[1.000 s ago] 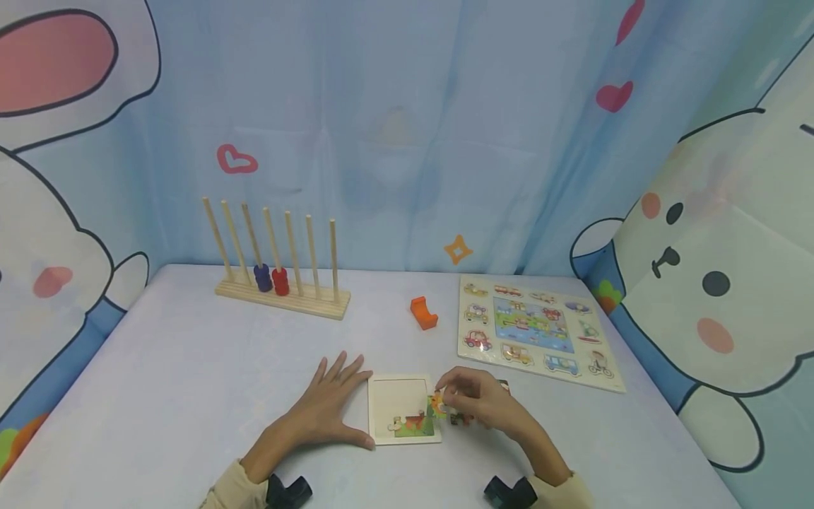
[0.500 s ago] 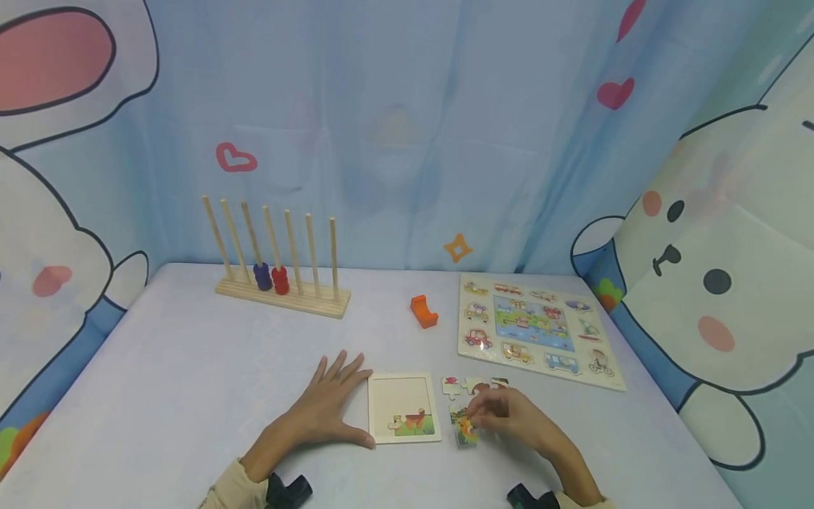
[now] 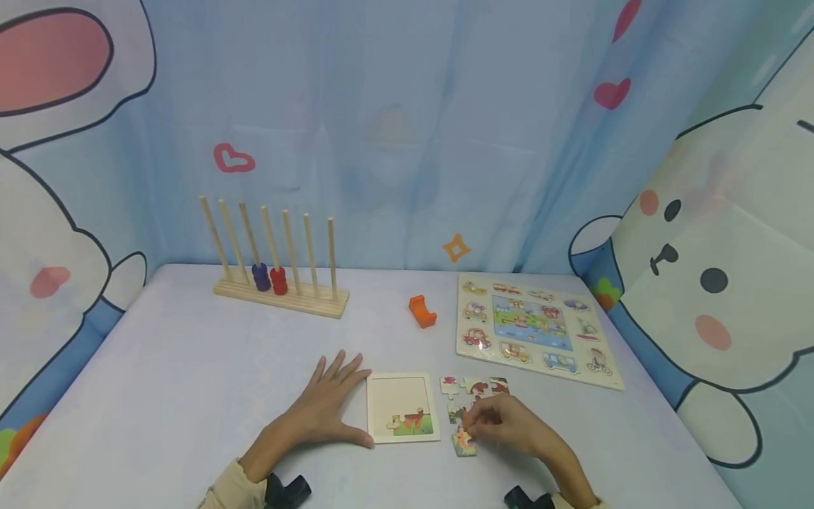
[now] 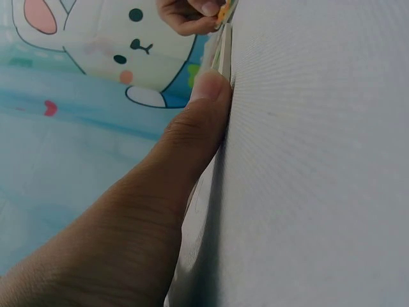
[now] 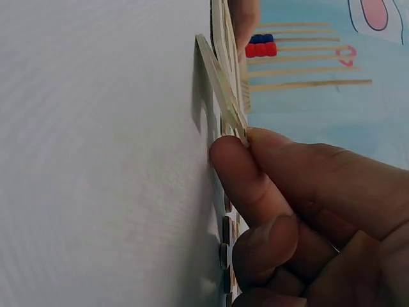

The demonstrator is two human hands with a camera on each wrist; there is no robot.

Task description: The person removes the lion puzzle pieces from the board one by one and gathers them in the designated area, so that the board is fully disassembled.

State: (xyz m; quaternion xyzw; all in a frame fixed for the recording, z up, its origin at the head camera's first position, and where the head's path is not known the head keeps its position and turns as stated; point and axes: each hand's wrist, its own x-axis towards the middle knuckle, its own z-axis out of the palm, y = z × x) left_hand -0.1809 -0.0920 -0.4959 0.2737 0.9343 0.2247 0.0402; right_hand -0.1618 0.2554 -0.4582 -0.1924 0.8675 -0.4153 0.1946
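My right hand (image 3: 505,423) pinches a jigsaw puzzle piece (image 3: 464,445) printed with an orange animal on green, just right of the puzzle tray. In the right wrist view the puzzle piece (image 5: 220,86) tilts between thumb and fingertips, its far end close to the white tabletop. The square pale puzzle tray (image 3: 399,396) lies flat, with joined pieces (image 3: 412,423) showing a brown animal on grass in its lower right. Fingers spread, my left hand (image 3: 324,413) rests at the tray's left side, thumb at its lower left corner. Several loose puzzle pieces (image 3: 449,385) lie beyond my right hand, partly covered by it.
A wooden peg rack (image 3: 286,298) with blue and red beads stands at the back left. An orange curved block (image 3: 422,312) lies at the middle back. A larger vehicle picture board (image 3: 540,357) lies to the right. A patterned curtain (image 3: 381,106) hangs behind the table.
My right hand has carried the puzzle piece from the tray's right edge rightward, then slightly toward me. Loose pieces it covered now show. The left hand stays still.
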